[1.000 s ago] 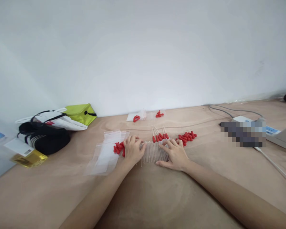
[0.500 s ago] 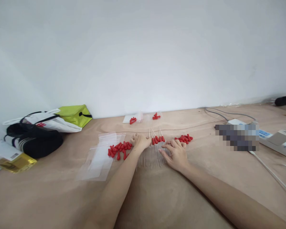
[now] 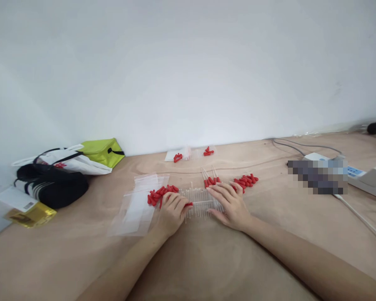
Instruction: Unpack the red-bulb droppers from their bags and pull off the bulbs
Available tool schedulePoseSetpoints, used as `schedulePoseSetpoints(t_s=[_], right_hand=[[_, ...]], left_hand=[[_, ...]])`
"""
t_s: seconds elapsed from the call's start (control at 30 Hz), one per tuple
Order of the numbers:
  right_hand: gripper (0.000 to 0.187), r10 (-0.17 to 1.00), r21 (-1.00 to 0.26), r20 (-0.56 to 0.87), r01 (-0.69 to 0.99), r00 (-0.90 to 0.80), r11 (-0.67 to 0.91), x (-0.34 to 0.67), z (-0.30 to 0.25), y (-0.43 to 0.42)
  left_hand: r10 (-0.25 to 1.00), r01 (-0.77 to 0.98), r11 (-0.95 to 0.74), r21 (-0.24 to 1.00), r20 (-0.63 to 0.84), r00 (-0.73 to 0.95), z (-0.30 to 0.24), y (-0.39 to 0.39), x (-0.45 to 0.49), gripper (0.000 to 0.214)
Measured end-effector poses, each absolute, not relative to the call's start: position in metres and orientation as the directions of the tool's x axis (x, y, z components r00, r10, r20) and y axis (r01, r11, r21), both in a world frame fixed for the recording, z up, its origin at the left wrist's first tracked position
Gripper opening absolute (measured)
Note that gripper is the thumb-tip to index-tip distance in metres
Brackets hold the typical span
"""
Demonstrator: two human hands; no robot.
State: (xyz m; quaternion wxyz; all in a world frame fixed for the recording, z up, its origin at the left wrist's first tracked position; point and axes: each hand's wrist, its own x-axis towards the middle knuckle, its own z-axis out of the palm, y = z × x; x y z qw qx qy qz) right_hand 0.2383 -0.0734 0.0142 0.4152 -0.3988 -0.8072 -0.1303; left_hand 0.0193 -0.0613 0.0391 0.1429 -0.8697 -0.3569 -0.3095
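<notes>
My left hand (image 3: pixel 172 211) is closed round a red rubber bulb (image 3: pixel 188 204), whose end sticks out past the fingertips. A clear thin tube (image 3: pixel 203 202) lies crosswise between that bulb and my right hand (image 3: pixel 232 205). The right fingers are bent over the tube's right end; their exact hold is partly hidden. Below both hands is a row of clear glass tubes (image 3: pixel 198 212) laid side by side. Behind them lie several droppers (image 3: pixel 210 181) with red bulbs fitted. Loose red bulbs are heaped beside my left hand (image 3: pixel 156 195) and past my right hand (image 3: pixel 249 180).
Clear plastic bags (image 3: pixel 137 213) lie to the left. Small bags with red bulbs (image 3: pixel 208 151) are near the wall. A black pouch (image 3: pixel 62 190), a lime-green bag (image 3: pixel 104 152) and a yellow pack (image 3: pixel 34 213) stand far left. A power strip (image 3: pixel 355 171) with cables is right.
My left hand has moved back toward me from near the fitted droppers and now holds a red bulb. The right hand has shifted slightly, and a tube now lies crosswise between the hands.
</notes>
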Motion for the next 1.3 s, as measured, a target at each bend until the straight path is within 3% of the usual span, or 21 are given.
schedulePoseSetpoints(t_s=[0.27,1.0,1.1,1.3], right_hand=[[0.015,0.462,-0.015,0.764,0.702,-0.451,0.712,0.225,0.006,-0.071],[0.016,0.452,-0.048,0.751,0.642,-0.482,0.765,0.229,0.008,-0.078],[0.016,0.465,-0.084,0.762,0.642,-0.452,0.762,0.239,0.01,-0.077],[0.017,0.621,-0.263,0.749,0.755,-0.233,0.601,0.262,0.012,-0.07]], left_hand=[[0.446,0.636,-0.772,0.003,0.715,0.538,0.026,-0.067,0.032,0.012],[0.458,0.568,-0.822,0.034,0.633,0.624,0.028,-0.071,0.028,0.02],[0.462,0.575,-0.817,0.044,0.647,0.607,0.032,-0.072,0.022,0.018],[0.485,0.613,-0.787,0.074,0.687,0.54,0.032,-0.072,0.01,0.01]])
